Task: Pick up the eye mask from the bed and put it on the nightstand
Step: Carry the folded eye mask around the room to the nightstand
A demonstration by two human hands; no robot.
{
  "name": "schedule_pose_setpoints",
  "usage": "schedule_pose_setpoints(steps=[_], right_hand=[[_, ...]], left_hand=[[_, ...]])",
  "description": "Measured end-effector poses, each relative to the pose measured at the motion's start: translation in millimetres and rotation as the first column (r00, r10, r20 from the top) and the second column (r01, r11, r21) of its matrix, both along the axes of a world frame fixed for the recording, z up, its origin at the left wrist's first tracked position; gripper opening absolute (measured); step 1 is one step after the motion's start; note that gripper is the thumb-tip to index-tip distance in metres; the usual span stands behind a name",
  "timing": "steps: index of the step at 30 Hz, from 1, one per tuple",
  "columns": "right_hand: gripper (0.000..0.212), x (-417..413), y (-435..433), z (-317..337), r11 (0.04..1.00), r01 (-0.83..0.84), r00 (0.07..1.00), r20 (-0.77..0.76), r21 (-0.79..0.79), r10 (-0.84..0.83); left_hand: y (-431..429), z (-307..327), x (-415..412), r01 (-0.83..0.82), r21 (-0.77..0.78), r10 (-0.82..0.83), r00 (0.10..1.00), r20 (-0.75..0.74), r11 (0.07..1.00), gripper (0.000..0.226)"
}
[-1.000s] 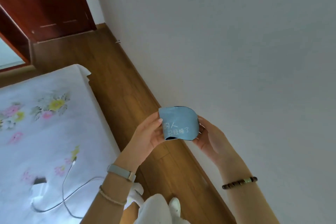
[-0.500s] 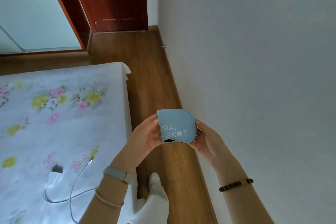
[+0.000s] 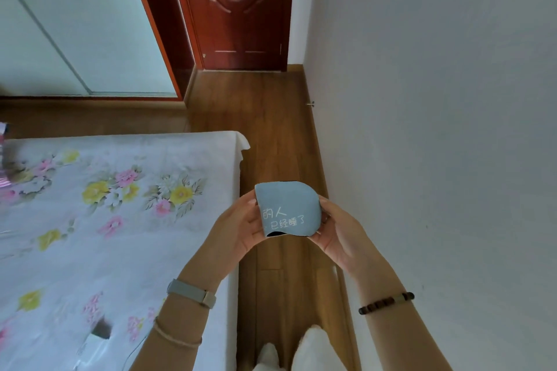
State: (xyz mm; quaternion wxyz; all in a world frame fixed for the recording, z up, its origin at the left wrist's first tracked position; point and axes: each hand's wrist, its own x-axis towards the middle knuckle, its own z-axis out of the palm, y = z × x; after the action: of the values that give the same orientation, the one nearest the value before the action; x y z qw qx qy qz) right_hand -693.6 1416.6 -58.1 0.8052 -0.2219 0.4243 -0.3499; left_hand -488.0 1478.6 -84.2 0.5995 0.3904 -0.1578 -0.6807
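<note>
This is a bedroom in someone's home. A bed (image 3: 120, 220) with a white sheet printed in pink and yellow flowers fills the left side, and a narrow strip of wooden floor (image 3: 271, 135) runs between it and a plain pale wall (image 3: 437, 99). At the far end stands a carved, dark red wooden door (image 3: 238, 9), beside a wardrobe with sliding frosted panels (image 3: 75, 33).

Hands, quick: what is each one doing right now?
Left hand: closed on the eye mask, at its left edge.
Right hand: closed on the eye mask, at its right edge.
</note>
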Motion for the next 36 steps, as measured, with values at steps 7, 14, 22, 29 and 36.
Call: schedule_pose_setpoints(steps=[7, 14, 22, 29, 36], right_hand=[[0.025, 46, -97, -8, 0.993, -0.107, 0.994, -0.012, 0.041, 0.108], [0.027, 88, -216, -11, 0.973, -0.224, 0.974, 0.007, 0.058, 0.224], [0.03, 136, -333, 3, 0.926, -0.369, 0.929, 0.014, 0.077, 0.369], [0.023, 180, -409, -7, 0.911, -0.396, 0.918, 0.052, 0.111, 0.393], [0.022, 254, -520, -12, 0.909, -0.408, 0.913, 0.006, 0.087, 0.409]], left_hand=[[-73, -10, 34, -0.108, 0.006, 0.107, 0.992, 0.065, 0.994, 0.029], [-177, -5, 60, -0.217, 0.007, 0.213, 0.965, 0.153, 0.976, 0.039], [-269, 7, 89, -0.331, -0.014, 0.323, 0.909, 0.264, 0.943, 0.047], [-343, -9, 135, -0.338, 0.002, 0.329, 0.917, 0.226, 0.941, 0.052], [-453, -20, 206, -0.339, 0.006, 0.326, 0.909, 0.259, 0.941, 0.051]])
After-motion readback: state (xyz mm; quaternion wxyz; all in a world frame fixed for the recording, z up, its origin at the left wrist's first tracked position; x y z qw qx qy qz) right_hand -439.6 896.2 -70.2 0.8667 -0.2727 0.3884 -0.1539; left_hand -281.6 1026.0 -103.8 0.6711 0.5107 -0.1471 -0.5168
